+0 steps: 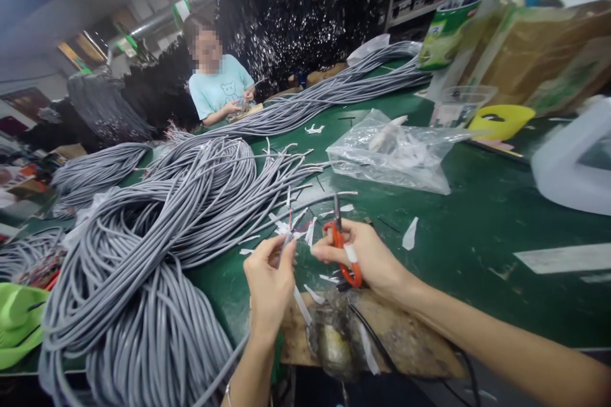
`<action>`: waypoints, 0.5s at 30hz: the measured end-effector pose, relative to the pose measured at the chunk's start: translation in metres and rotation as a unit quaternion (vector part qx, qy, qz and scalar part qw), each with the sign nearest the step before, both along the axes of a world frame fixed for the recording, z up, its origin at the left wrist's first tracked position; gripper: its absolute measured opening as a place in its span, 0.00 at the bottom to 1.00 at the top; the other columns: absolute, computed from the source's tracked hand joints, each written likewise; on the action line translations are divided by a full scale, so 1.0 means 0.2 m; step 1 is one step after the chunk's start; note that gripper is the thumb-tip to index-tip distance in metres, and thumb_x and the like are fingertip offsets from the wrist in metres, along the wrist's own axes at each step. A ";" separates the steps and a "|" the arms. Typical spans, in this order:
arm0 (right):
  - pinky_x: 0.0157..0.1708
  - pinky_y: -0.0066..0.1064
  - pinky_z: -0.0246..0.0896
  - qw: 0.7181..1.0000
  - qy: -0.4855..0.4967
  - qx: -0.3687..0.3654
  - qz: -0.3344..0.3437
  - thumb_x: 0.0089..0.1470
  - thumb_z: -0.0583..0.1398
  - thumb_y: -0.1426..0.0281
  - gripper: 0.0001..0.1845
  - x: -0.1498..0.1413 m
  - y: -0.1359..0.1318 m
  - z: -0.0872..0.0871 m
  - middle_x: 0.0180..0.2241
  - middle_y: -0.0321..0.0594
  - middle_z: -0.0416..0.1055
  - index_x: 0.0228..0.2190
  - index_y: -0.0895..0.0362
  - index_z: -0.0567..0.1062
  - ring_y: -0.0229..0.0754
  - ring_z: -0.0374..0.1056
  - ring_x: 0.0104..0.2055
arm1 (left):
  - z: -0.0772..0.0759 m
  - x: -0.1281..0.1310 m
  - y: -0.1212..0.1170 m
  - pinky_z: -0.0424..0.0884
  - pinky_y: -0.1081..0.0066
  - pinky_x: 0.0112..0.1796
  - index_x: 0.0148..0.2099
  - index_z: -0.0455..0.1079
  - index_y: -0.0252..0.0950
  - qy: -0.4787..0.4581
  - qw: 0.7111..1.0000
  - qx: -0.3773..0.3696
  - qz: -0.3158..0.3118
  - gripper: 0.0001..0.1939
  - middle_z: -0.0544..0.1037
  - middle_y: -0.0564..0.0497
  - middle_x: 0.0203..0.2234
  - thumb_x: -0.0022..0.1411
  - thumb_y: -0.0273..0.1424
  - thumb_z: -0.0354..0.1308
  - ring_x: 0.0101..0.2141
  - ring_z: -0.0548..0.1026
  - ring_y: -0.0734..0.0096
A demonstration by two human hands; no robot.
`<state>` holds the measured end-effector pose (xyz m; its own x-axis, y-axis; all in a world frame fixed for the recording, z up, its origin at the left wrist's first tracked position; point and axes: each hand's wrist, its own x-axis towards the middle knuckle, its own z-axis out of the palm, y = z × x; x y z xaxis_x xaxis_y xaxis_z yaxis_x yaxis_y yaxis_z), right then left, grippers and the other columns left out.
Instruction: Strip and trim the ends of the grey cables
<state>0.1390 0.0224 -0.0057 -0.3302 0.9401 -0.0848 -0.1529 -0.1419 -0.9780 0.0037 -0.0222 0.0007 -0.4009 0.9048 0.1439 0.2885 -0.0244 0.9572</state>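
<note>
Between the thumb and fingers of my left hand (272,273) is the end of a grey cable (285,245), with thin red and white wires (289,213) sticking up from it. My right hand (365,254) grips orange-handled scissors (340,238), blades pointing away from me and apparently closed. The two hands are close but apart. Below them a grimy metal device (334,343) sits on a wooden board (410,343). White scraps of wrapping (310,232) lie just beyond my fingers.
Big coils of grey cable (157,254) fill the left side of the green table (477,229). A clear plastic bag (396,152), a yellow container (501,121) and a cardboard box (539,63) stand to the right. Across the table a person (219,89) handles cable.
</note>
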 end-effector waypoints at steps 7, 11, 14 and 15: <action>0.20 0.24 0.55 0.972 -0.114 0.194 -0.075 0.39 0.64 0.59 0.19 0.06 -0.02 0.05 0.18 0.31 0.61 0.18 0.57 0.63 0.31 0.55 0.20 | 0.02 -0.01 -0.02 0.59 0.77 0.21 0.31 0.77 0.34 0.073 0.995 0.056 -0.024 0.10 0.67 0.54 0.16 0.55 0.34 0.57 0.18 0.62 0.77; 0.19 0.25 0.51 0.922 -0.219 0.308 -0.080 0.44 0.59 0.61 0.16 0.13 0.06 0.07 0.17 0.32 0.58 0.16 0.57 0.63 0.32 0.52 0.20 | 0.01 -0.02 -0.03 0.58 0.76 0.22 0.31 0.76 0.34 0.073 0.993 0.084 -0.032 0.10 0.67 0.54 0.16 0.56 0.34 0.57 0.19 0.62 0.77; 0.19 0.25 0.48 0.895 -0.253 0.363 -0.052 0.44 0.59 0.65 0.14 0.13 0.08 0.07 0.17 0.32 0.56 0.15 0.57 0.62 0.32 0.51 0.20 | 0.01 -0.02 -0.04 0.59 0.76 0.23 0.31 0.76 0.35 0.085 0.992 0.090 -0.037 0.09 0.68 0.54 0.17 0.56 0.33 0.56 0.19 0.64 0.76; 0.19 0.25 0.48 0.892 -0.254 0.373 -0.043 0.43 0.58 0.65 0.14 0.12 0.07 0.07 0.16 0.31 0.56 0.15 0.56 0.61 0.32 0.51 0.19 | 0.02 -0.02 -0.04 0.60 0.76 0.23 0.31 0.76 0.35 0.091 0.991 0.091 -0.041 0.09 0.69 0.54 0.17 0.56 0.33 0.56 0.19 0.64 0.76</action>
<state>0.1639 0.0369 0.0081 -0.3511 0.8176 0.4563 0.3569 0.5674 -0.7421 0.0004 -0.0295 0.0037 -0.2802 0.8853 0.3711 0.4456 -0.2225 0.8672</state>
